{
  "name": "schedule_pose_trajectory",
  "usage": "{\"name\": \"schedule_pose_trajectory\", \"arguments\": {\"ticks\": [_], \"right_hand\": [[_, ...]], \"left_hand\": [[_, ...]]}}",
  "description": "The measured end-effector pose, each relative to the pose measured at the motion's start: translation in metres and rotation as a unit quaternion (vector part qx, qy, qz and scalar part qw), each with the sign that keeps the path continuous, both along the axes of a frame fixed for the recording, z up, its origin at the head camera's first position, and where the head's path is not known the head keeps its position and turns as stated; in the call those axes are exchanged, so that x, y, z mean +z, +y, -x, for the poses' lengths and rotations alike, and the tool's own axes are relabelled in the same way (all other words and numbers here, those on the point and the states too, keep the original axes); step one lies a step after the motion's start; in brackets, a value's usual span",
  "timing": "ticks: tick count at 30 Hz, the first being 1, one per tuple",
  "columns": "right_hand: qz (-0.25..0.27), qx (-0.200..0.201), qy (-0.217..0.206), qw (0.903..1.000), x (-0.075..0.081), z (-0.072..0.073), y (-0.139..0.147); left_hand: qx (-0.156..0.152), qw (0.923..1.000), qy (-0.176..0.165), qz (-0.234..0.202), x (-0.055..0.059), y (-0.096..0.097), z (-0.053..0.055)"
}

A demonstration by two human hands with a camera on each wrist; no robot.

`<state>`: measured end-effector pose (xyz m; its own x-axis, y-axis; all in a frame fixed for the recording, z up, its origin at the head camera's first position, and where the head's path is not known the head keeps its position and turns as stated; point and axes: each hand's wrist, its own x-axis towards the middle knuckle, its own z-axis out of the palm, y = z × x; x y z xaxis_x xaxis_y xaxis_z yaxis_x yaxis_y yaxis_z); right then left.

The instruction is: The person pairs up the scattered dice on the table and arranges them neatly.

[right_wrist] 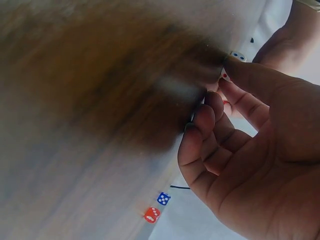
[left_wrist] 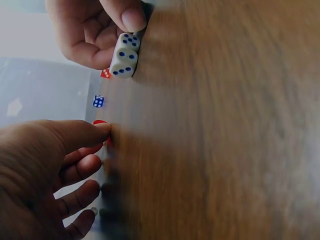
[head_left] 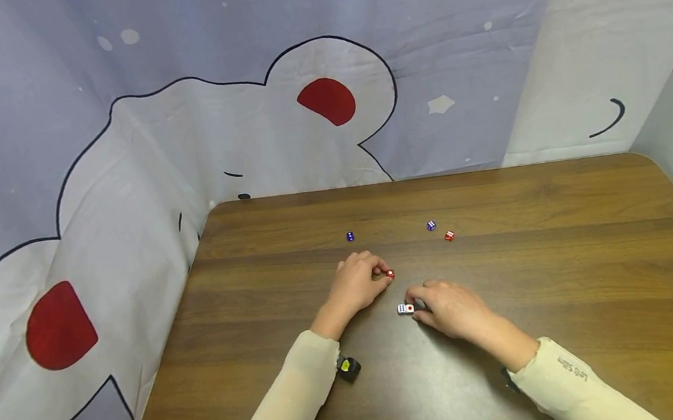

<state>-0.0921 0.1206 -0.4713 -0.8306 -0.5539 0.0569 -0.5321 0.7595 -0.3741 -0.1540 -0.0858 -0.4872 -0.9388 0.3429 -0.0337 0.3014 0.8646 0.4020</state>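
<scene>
My left hand (head_left: 356,282) pinches a red die (head_left: 390,274) between thumb and forefinger, low over the table. In the left wrist view the fingers cover most of that red die (left_wrist: 99,122). Two white dice lie side by side, touching: a left one (head_left: 402,309) with blue pips and a right one (head_left: 409,308) showing one red pip. My right hand (head_left: 454,308) pinches the right white die (right_wrist: 225,75) between thumb and forefinger, its other fingers curled. The left white die (right_wrist: 238,56) sticks out beyond the thumb.
Farther back on the brown wooden table (head_left: 559,249) lie a blue die (head_left: 350,236) at left, and a second blue die (head_left: 431,226) beside another red die (head_left: 450,235) at right. A patterned curtain (head_left: 449,57) hangs behind the table's back edge and along its left side.
</scene>
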Motion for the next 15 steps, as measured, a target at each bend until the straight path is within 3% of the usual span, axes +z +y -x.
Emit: {"name": "schedule_pose_trajectory", "arguments": {"ticks": [8, 15], "right_hand": [[0.001, 0.001, -0.004, 1.0000, -0.0001, -0.0006, 0.0009], [0.005, -0.010, -0.035, 0.9993, 0.0008, 0.0014, 0.0056]], "left_hand": [[-0.002, 1.0000, -0.004, -0.003, -0.0006, 0.0062, -0.0008], [-0.008, 1.0000, 0.002, -0.001, -0.0019, 0.0097, -0.0005]]}}
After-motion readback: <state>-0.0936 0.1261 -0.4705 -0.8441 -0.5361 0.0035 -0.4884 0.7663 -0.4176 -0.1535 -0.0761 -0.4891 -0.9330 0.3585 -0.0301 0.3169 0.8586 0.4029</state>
